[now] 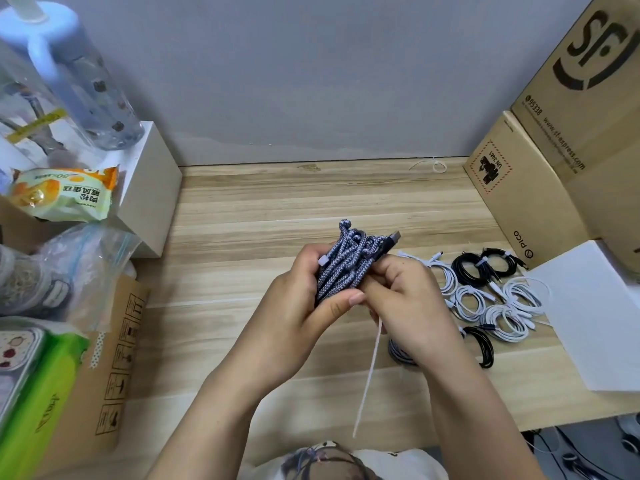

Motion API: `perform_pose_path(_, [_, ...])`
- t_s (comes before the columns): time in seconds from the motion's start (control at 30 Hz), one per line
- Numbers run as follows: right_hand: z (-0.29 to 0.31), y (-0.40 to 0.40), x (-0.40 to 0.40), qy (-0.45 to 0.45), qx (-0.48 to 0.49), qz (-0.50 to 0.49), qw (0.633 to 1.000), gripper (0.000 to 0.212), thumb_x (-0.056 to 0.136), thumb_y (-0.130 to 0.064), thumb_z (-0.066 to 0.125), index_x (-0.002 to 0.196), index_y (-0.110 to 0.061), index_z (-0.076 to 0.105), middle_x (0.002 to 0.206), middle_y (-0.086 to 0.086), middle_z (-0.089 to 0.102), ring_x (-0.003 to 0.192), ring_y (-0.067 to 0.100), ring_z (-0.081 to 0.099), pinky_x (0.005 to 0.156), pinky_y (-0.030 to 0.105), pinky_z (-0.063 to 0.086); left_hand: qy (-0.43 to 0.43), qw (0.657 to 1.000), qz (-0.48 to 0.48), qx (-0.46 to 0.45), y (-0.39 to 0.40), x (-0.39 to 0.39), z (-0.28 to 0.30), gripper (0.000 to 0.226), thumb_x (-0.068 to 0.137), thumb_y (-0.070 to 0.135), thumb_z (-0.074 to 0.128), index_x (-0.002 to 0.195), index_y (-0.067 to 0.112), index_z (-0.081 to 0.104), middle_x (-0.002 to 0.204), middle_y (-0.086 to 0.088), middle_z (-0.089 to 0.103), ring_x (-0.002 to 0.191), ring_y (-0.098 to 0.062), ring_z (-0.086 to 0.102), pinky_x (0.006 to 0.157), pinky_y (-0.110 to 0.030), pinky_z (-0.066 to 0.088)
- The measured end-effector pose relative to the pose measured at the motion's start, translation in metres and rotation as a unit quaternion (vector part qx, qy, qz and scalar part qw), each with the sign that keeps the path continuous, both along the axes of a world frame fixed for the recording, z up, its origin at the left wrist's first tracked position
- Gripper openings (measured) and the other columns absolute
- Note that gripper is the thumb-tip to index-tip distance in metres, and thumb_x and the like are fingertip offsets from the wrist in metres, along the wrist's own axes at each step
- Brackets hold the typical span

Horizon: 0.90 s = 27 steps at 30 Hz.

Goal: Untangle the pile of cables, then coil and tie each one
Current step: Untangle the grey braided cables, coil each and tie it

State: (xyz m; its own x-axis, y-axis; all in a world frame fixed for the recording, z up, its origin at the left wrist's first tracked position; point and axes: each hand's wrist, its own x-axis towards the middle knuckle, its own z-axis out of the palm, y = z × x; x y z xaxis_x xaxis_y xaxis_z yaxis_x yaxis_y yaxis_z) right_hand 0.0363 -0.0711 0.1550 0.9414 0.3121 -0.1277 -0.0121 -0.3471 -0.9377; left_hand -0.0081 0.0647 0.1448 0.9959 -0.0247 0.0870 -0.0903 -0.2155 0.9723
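Braided blue-white cable (341, 263) bunched in loops, white tie (369, 372) dangling.

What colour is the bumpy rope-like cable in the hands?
The braided cable bundle is dark blue flecked with white, seen best in the head view.

Both hands, left hand (304, 306) and right hand (405, 306), hold the blue-white braided cable bundle (346, 265) above the light wooden bench (277, 209); coiled white and black cables (491, 299) lie just right of the right hand.

- A home desk or small packing corner is suggested.
- Shipping cartons (568, 140) are stacked at the wooden desk's (277, 209) right edge.
- Snacks (65, 194) and a water bottle (69, 74) are kept at the left.
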Motion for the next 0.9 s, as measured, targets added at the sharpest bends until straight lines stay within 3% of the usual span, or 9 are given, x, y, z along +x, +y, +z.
perform_pose_path(0.17, [0.003,-0.002,-0.002,-0.024,0.048,0.021,0.998,0.016,0.076,-0.030,0.058,0.063,-0.034,0.067,0.047,-0.006,0.050,0.043,0.009,0.041,0.046,0.028,0.036,0.018,0.998,0.027,-0.053,0.002,0.005,-0.002,0.029,0.077,0.045,0.061,0.097,0.026,0.051,0.075,0.020,0.061,0.069,-0.001,0.054,0.067,-0.021,0.044])
perform_pose_path(0.27, [0.006,0.001,-0.007,-0.058,0.031,0.025,0.998,0.018,0.078,-0.027,0.058,0.068,-0.036,0.070,0.060,-0.003,0.063,0.049,0.021,0.051,0.050,0.029,0.045,0.019,0.996,0.057,-0.063,0.003,0.007,-0.003,0.018,0.080,0.034,0.061,0.094,0.027,0.052,0.075,0.020,0.063,0.067,0.001,0.055,0.065,-0.017,0.044])
perform_pose_path(0.37, [0.007,0.002,-0.012,-0.142,-0.023,0.003,0.990,0.014,0.075,-0.024,0.061,0.070,-0.035,0.067,0.068,-0.013,0.062,0.055,0.011,0.052,0.056,0.014,0.040,0.020,0.995,0.067,-0.065,0.004,0.007,-0.004,0.014,0.080,0.031,0.057,0.092,0.028,0.052,0.073,0.019,0.061,0.065,0.000,0.053,0.064,-0.016,0.043])
perform_pose_path(0.47, [0.012,-0.002,-0.015,-0.218,-0.036,0.025,0.975,0.010,0.079,-0.033,0.060,0.074,-0.028,0.067,0.078,-0.011,0.054,0.071,0.012,0.055,0.064,0.024,0.043,0.022,0.993,0.077,-0.084,0.004,0.007,-0.004,0.012,0.080,0.030,0.057,0.091,0.026,0.053,0.072,0.019,0.061,0.067,-0.001,0.053,0.065,-0.016,0.043])
perform_pose_path(0.6, [0.018,0.001,-0.018,-0.249,-0.029,0.102,0.963,0.031,0.078,-0.049,0.062,0.078,-0.019,0.068,0.088,-0.008,0.052,0.085,0.017,0.054,0.072,0.036,0.044,0.025,0.993,0.070,-0.095,0.003,0.007,-0.003,0.010,0.084,0.027,0.056,0.091,0.023,0.051,0.071,0.022,0.060,0.067,0.003,0.052,0.067,-0.017,0.042])
perform_pose_path(0.7, [0.022,0.003,-0.019,-0.238,0.046,0.114,0.964,0.035,0.079,-0.053,0.061,0.072,-0.019,0.062,0.087,-0.013,0.054,0.089,0.017,0.055,0.078,0.035,0.042,0.025,0.992,0.071,-0.098,0.003,0.007,-0.004,0.008,0.087,0.023,0.057,0.091,0.022,0.050,0.067,0.020,0.056,0.061,0.001,0.049,0.063,-0.017,0.040])
perform_pose_path(0.8, [0.025,0.003,-0.021,-0.209,0.114,0.091,0.967,0.032,0.084,-0.048,0.059,0.068,-0.020,0.056,0.076,-0.019,0.056,0.077,0.011,0.055,0.074,0.030,0.040,0.022,0.991,0.064,-0.115,0.001,0.009,-0.001,0.010,0.082,0.027,0.059,0.090,0.025,0.054,0.074,0.016,0.060,0.068,-0.004,0.052,0.065,-0.022,0.044])
perform_pose_path(0.9, [0.023,0.003,-0.024,-0.137,0.159,-0.007,0.978,0.033,0.077,-0.035,0.065,0.059,-0.009,0.053,0.059,0.005,0.056,0.060,0.023,0.051,0.061,0.037,0.041,0.016,0.994,0.059,-0.094,-0.001,0.008,0.001,0.010,0.085,0.022,0.058,0.093,0.016,0.055,0.072,0.016,0.061,0.065,-0.001,0.053,0.061,-0.014,0.042])
